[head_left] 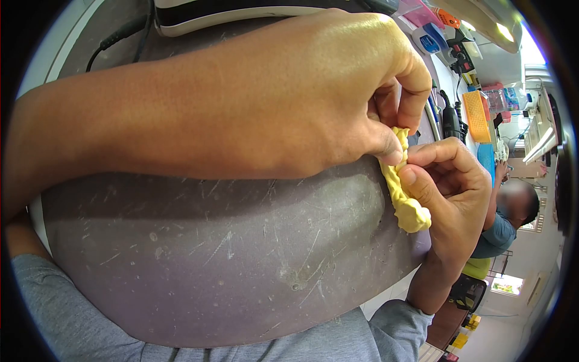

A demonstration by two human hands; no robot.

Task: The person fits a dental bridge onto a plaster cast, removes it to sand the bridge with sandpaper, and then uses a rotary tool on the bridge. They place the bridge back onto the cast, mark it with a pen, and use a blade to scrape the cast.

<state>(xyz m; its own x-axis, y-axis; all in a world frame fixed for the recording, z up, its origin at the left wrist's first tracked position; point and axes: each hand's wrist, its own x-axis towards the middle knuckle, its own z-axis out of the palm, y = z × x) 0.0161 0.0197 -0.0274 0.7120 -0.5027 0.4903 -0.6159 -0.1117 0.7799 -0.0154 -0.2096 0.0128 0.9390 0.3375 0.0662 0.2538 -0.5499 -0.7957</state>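
Observation:
A soft yellow strip of putty-like material [398, 190], lumpy and twisted with a thick rounded lower end, is held above the grey work surface. At its upper end, my left hand [356, 90] pinches it between thumb and fingers, back of the hand upward. My right hand [455, 187] grips its middle from the right, thumb and index fingertip pressed together at its edge. Both hands are close together, nearly touching. The left hand covers part of the strip's upper portion.
A scratched grey board [241, 259] lies under my hands. Behind my left forearm stands a white-and-black device [241, 15] with a cable. To the right are a black handpiece [450, 120], an orange basket [476, 116] and a blue basket [485, 160]. Another person [500, 223] sits beyond.

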